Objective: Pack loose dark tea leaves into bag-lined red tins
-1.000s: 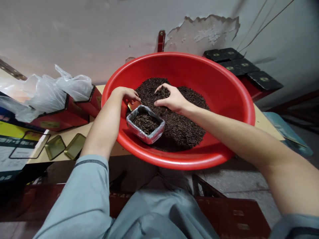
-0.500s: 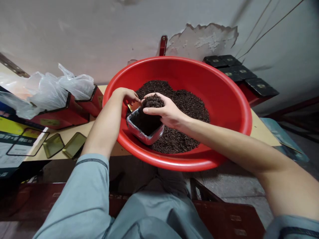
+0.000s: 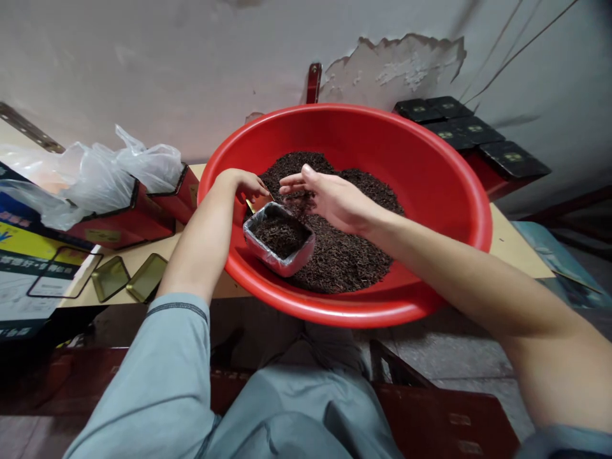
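Observation:
A plastic-lined tin (image 3: 287,262) rests tilted inside a large red basin (image 3: 444,191), with dark dried tea leaves (image 3: 278,236) in it. My left hand (image 3: 249,185) is at the tin's far left side, its fingers curled at a gold metal edge there. Just above and to the right of the tin, my right hand (image 3: 335,196) has its fingers stretched out and thumb raised. Some loose leaves show below its fingers, over the tin's far rim. A wide heap of the same tea leaves (image 3: 354,255) covers the basin floor.
To the left stand red tins (image 3: 127,226) with plastic bags (image 3: 98,172) bulging from their tops. Two gold-coloured lids (image 3: 147,278) and a dark rectangular frame (image 3: 64,273) lie at the table's front left. Several black-topped tins (image 3: 514,159) stand behind the basin at right, near the wall.
My right hand has opened and drawn back to the right from over the tin, releasing its handful of tea leaves. More leaves show inside the tin. The left hand keeps its place.

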A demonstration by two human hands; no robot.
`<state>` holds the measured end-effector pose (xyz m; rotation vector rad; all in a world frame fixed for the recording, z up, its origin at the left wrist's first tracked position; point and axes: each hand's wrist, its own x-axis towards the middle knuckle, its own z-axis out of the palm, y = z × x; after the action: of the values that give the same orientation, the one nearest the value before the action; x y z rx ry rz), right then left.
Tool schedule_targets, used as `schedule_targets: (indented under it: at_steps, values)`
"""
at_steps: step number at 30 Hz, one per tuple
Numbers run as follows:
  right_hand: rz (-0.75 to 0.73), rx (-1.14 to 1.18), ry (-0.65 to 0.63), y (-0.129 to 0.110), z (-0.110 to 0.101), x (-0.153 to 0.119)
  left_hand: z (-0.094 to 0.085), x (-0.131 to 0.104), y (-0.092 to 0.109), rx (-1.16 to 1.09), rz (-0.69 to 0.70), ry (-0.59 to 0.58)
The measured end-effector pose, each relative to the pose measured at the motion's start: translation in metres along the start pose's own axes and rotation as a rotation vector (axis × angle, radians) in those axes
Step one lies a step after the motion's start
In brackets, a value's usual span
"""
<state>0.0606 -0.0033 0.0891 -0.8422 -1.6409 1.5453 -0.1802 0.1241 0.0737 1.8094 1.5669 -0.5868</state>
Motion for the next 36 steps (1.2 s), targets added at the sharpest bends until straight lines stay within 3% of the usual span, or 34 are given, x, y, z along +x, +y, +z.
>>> schedule_targets:
  at_steps: [4, 5, 7, 9, 11, 13, 17, 23, 31, 36]
  values:
    - [0.014, -0.674, -0.002, 0.024, -0.052, 0.001, 0.000, 0.003, 0.001, -0.005, -0.019, 0.029]
    - [0.095, -0.880, -0.056, 0.033, -0.065, -0.003, 0.000, 0.004, 0.000, -0.003, -0.017, 0.031]
    - [0.403, -1.170, -0.215, 0.049, -0.087, -0.017, -0.001, 0.007, -0.001, -0.010, -0.013, 0.038]
    - [0.672, -1.311, -0.396, 0.060, -0.098, -0.036, -0.002, 0.011, -0.003, -0.041, -0.016, 0.048]
    - [0.791, -1.372, -0.558, 0.066, -0.099, -0.052, -0.002, 0.014, -0.005, -0.077, -0.022, 0.053]
    - [0.808, -1.381, -0.666, 0.069, -0.093, -0.063, -0.002, 0.016, -0.006, -0.095, -0.022, 0.060]
    - [0.771, -1.394, -0.724, 0.069, -0.078, -0.071, -0.002, 0.014, -0.004, -0.070, -0.024, 0.063]
    - [0.622, -1.521, -0.747, 0.069, -0.061, -0.071, -0.003, 0.011, 0.001, -0.025, 0.020, 0.061]
    - [0.589, -1.498, -0.763, 0.065, -0.060, -0.074, -0.004, 0.017, -0.001, -0.066, 0.030, 0.066]
    - [0.534, -1.531, -0.679, 0.059, -0.059, -0.072, -0.005, 0.017, -0.001, -0.093, 0.029, 0.074]
